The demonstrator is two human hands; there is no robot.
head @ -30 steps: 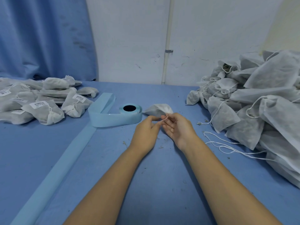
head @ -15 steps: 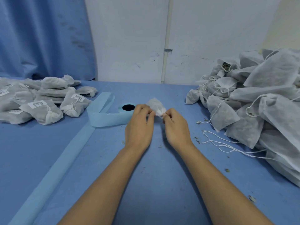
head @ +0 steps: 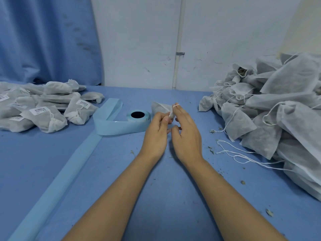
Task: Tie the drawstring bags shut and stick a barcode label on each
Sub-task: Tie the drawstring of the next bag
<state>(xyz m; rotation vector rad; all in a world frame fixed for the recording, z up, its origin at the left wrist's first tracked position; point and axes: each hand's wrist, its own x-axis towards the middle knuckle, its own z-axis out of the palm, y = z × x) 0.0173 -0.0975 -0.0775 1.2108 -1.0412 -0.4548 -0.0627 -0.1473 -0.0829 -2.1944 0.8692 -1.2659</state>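
Blue cloth covers a table (head: 156, 214), seen from above by the person working at it. Both bare forearms reach forward to the middle of the table, hands close together, just right of a pale blue label roll (head: 138, 115).

The left hand (head: 156, 134) has its fingers curled and pinches the gathered neck of a small bag (head: 159, 108) of white non-woven fabric, holding it above the cloth. The bag's long axis runs from the neck at the fingertips away and to the left, with its closed bottom pointing toward the far wall.

The right hand (head: 188, 138) is spread, fingers fairly straight, with the white drawstring (head: 176, 105) looped round the tip of the forefinger.

A strip of backing paper (head: 52, 185) trails from the roll toward the near left edge. Labelled bags (head: 45, 110) lie heaped at far left. Untied bags (head: 281, 108) are piled on the right, strings trailing.
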